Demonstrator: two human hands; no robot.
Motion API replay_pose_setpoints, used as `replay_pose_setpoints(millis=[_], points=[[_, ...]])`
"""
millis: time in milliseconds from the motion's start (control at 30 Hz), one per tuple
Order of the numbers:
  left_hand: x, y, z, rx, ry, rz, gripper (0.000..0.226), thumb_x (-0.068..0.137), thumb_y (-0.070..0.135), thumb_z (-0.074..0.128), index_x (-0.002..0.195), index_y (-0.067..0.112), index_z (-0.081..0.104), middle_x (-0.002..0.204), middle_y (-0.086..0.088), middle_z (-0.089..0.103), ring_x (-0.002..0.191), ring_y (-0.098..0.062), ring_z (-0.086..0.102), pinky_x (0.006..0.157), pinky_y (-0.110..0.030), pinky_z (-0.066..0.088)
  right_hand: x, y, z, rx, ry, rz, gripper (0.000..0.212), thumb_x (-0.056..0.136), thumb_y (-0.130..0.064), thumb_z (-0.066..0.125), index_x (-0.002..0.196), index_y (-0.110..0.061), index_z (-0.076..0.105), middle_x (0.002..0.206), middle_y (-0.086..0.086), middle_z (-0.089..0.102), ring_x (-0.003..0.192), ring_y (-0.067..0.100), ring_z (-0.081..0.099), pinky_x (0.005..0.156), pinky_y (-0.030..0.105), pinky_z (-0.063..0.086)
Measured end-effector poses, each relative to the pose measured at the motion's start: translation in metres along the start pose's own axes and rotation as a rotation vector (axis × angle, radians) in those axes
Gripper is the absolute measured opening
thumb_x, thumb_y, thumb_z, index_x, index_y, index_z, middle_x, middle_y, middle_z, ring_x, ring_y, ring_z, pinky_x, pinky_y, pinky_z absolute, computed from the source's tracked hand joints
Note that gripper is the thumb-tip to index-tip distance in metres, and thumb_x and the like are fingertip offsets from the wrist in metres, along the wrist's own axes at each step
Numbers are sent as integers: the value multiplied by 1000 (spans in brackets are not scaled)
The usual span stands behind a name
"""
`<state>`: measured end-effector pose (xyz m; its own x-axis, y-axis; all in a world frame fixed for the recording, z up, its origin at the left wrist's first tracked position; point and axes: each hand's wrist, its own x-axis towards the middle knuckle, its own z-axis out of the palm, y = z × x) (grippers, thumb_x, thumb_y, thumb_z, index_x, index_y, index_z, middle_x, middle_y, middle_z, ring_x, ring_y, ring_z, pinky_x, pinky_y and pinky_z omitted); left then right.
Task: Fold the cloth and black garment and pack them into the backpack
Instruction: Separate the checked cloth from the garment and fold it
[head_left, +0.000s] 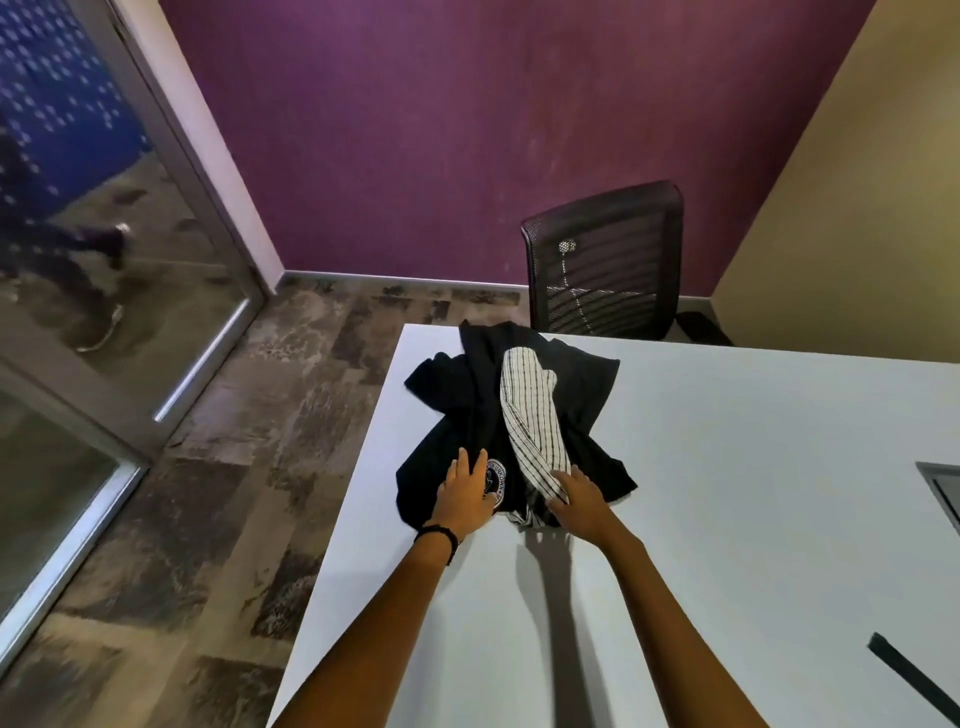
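Observation:
A crumpled black garment (467, 415) with a round white emblem lies at the far left corner of the white table (727, 467). A white cloth with thin dark stripes (530, 415) lies rolled lengthwise on top of it. My left hand (465, 496) rests flat on the black garment beside the emblem, fingers straight. My right hand (579, 501) holds the near end of the striped cloth, fingers curled over its edge. No backpack shows in the head view.
A black mesh office chair (602, 265) stands behind the table against the purple wall. A glass door (104, 260) is at the left. A dark strap (909, 675) and a grey panel (943, 488) sit at the table's right edge.

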<state>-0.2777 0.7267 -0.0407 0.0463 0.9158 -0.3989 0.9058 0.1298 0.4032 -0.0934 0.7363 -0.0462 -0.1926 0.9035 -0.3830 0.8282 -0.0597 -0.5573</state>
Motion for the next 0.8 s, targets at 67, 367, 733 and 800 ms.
replay_pose_setpoints(millis=[67,367,733,800], points=[[-1,1,4,-9,-9,14,67,98,25,45,151,16,5,158,-15,-3,145,-33,2,115,-45,18,-1,2,3,21,-7,11,51,94,-18,49,142,-10,35,151,21,22,139,36,23,110,39,23],[0,-1,17,4,-26,71,65,98,26,43,151,18,6,158,-13,-1,146,-32,1,116,-47,17,-6,6,12,15,48,-40,48,93,-15,51,138,-6,39,143,21,34,132,36,33,106,36,29],[10,-13,44,132,-70,119,68,98,23,43,151,14,0,158,-14,-5,145,-34,-7,118,-43,12,-5,26,22,171,38,10,66,89,-7,52,146,-5,19,149,18,27,139,34,26,114,43,25],[11,-12,54,165,-74,115,70,98,23,44,150,15,-2,158,-15,-7,145,-35,-8,118,-44,11,-5,27,24,203,34,0,69,89,-4,53,147,-5,16,151,14,26,140,30,25,115,39,23]])
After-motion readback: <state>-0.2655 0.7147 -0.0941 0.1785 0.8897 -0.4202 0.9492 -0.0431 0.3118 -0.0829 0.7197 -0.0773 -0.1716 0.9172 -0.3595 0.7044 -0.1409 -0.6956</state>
